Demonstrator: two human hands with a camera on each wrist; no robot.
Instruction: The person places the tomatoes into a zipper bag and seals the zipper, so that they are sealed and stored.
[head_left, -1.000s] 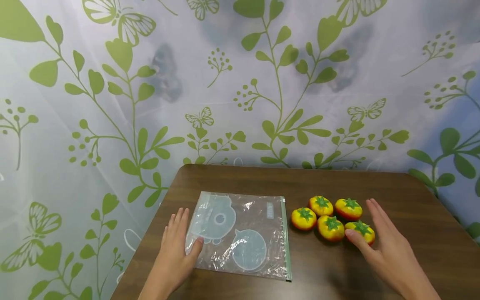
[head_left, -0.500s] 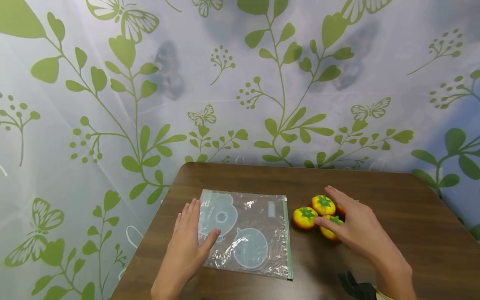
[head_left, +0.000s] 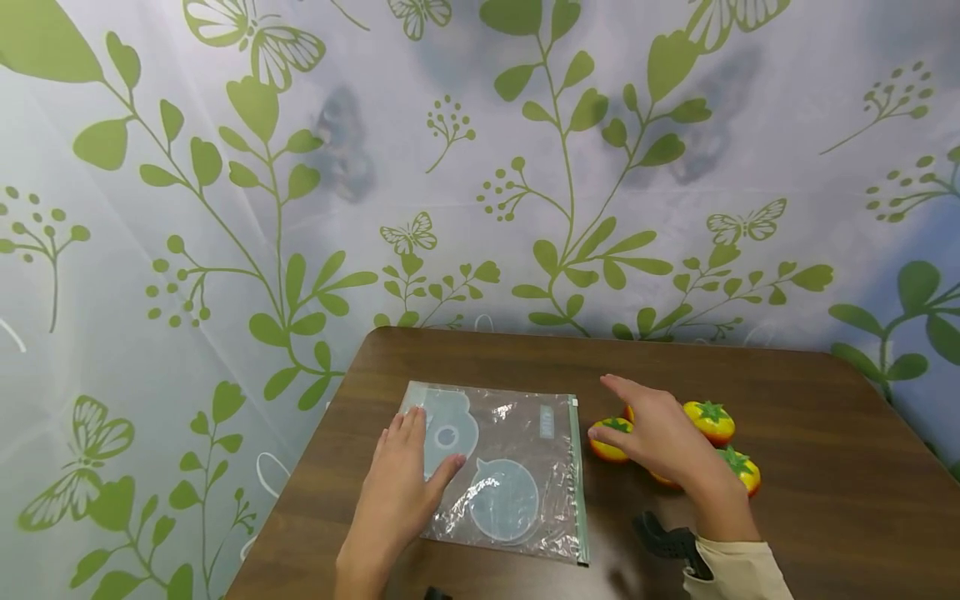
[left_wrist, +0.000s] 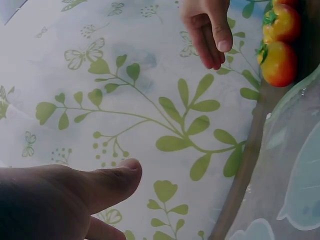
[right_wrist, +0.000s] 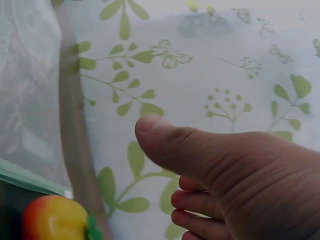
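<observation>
A clear zip bag (head_left: 517, 425) with pale blue cartoon prints lies flat on the brown table. My left hand (head_left: 397, 492) is over its left part, fingers straight and thumb apart, holding nothing. Right of the bag sits a cluster of several yellow-red persimmons (head_left: 708, 422) with green leafy tops, apparently toy ones. Above that cluster is my right hand (head_left: 663, 437), fingers extended and nothing gripped, hiding part of the fruit. One persimmon (right_wrist: 52, 220) shows below the right thumb in the right wrist view. Whether either hand touches anything beneath it, I cannot tell.
The brown table (head_left: 825, 417) has rounded far corners and ends at a hanging cloth (head_left: 450, 183) printed with green leaves and butterflies. A black strap mount (head_left: 667, 537) sits at my right wrist, beside a cream sleeve (head_left: 738, 571).
My right hand has moved left from the right edge of the persimmons to over the cluster's left part. My left hand has shifted right, further over the bag. The fruit and bag stay put.
</observation>
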